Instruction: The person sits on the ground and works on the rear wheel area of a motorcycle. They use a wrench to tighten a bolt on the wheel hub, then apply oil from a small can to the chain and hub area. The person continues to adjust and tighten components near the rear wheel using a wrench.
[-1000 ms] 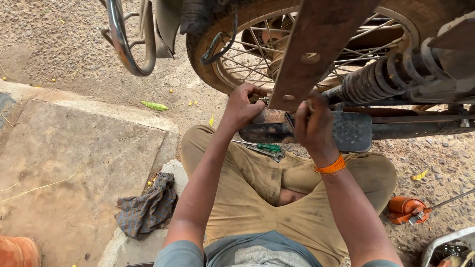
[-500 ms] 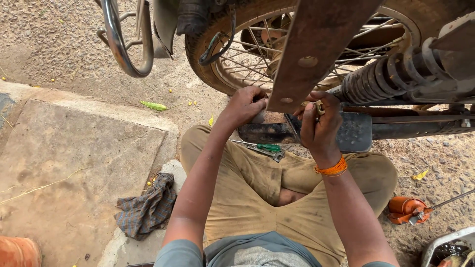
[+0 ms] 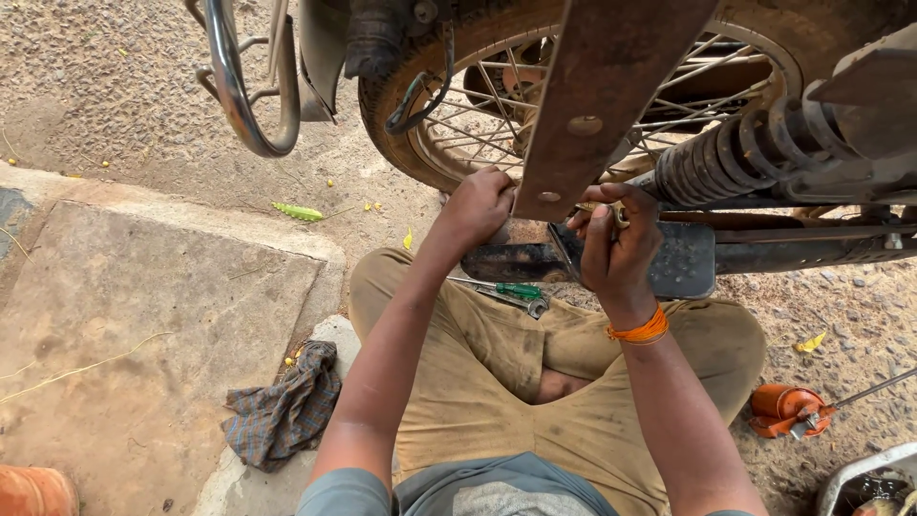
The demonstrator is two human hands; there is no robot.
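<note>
I sit cross-legged on the ground under a motorcycle's rear end. My left hand (image 3: 480, 205) presses against the lower end of a rusty flat metal bar (image 3: 597, 105) that slants down in front of the spoked rear wheel (image 3: 478, 86). My right hand (image 3: 619, 239), with an orange thread at the wrist, is closed around a small brass-coloured tool (image 3: 600, 207) at the bar's bottom right edge. Just behind both hands is a black footrest plate (image 3: 680, 260). A green-handled screwdriver (image 3: 516, 290) and a wrench lie on my lap.
A coil shock absorber (image 3: 755, 153) and frame tube run to the right. A chrome guard bar (image 3: 239, 86) hangs at upper left. A checked rag (image 3: 284, 406) lies on the concrete slab edge. An orange oil can (image 3: 785, 409) rests on gravel at right.
My right hand has risen slightly and shifted toward the bar's lower edge. The left hand has stayed on the bar. The view has tilted a little.
</note>
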